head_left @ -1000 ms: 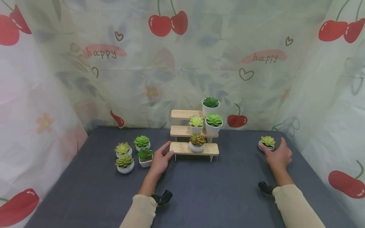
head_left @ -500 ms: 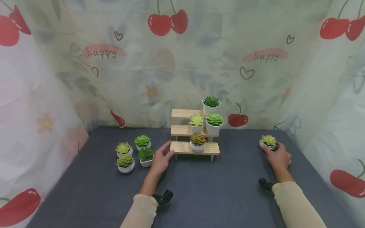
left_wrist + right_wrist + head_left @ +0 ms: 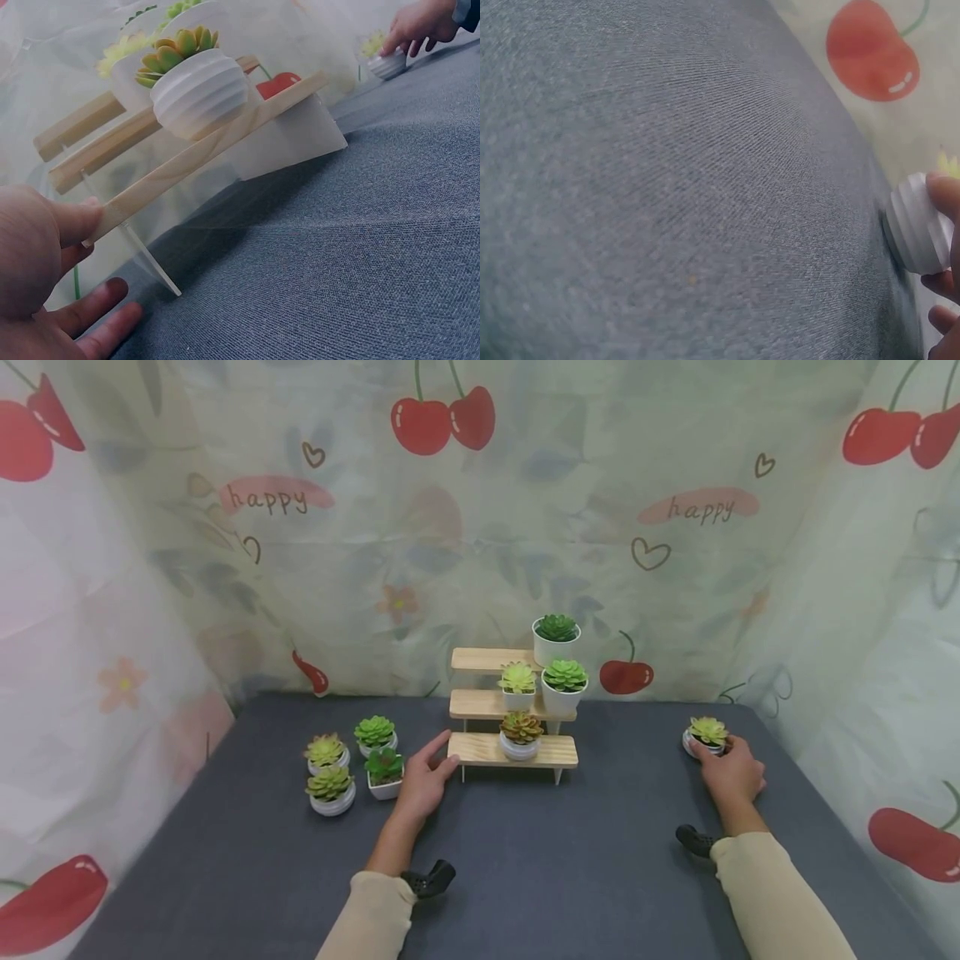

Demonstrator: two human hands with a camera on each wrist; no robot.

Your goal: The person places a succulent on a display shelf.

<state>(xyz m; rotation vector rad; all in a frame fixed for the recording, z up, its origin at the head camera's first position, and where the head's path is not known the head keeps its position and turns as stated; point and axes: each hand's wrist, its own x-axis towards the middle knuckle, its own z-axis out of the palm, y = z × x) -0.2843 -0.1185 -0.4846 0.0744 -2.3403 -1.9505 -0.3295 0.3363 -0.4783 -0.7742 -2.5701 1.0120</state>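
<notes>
A pale succulent in a ribbed white pot (image 3: 707, 735) is held at the far right of the bench (image 3: 570, 860), its rim pinched between the thumb and fingers of the right hand (image 3: 735, 775); whether its base is touching the bench cannot be told. The left end of the lowest board of a three-tier wooden stand (image 3: 474, 747) is pinched by the thumb and forefinger of the left hand (image 3: 422, 789), the other fingers being spread below. On that board a brownish succulent (image 3: 520, 739) is carried; a yellow-green succulent (image 3: 517, 685) and a bright green succulent (image 3: 564, 687) are borne side by side on the middle board, and a dark green succulent (image 3: 556, 642) on the top one. Just beside the left hand a square-potted succulent (image 3: 385, 777) is seen, with three round-potted succulents (image 3: 330, 789) grouped near it. The stand is backed by a cherry-printed cloth (image 3: 525, 510).
</notes>
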